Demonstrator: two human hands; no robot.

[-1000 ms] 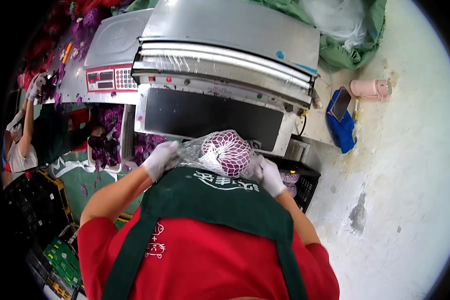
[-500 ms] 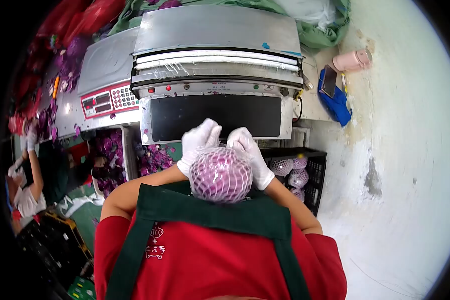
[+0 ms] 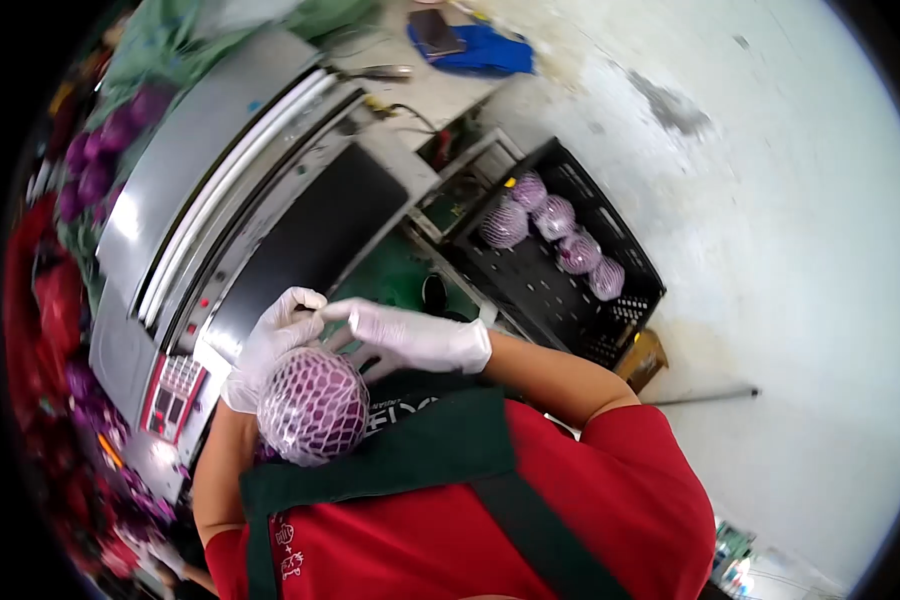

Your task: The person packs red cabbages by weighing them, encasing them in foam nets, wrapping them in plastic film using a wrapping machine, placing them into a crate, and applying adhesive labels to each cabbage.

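A red cabbage [image 3: 315, 408] in a white mesh net sits close against the dark green apron, below my hands. My gloved left hand [image 3: 270, 345] is closed at its upper side, its fingers pinched together by the gathered end of the net. Just right of it, my gloved right hand [image 3: 405, 335] has its fingers apart, with the fingertips near the left fingers. Whether the right fingertips touch the net cannot be made out.
A black crate [image 3: 560, 290] holds several netted cabbages [image 3: 553, 216] at right. The wrapping machine [image 3: 270, 200] and a scale [image 3: 173, 395] stand at left. A phone [image 3: 435, 33] lies on blue cloth [image 3: 485, 50]. Another person's gloved hand [image 3: 160, 553] is at lower left.
My view has turned right, bringing the crate further into sight. The netted cabbage has shifted left with my left hand, and my right hand has gone from closed to fingers apart.
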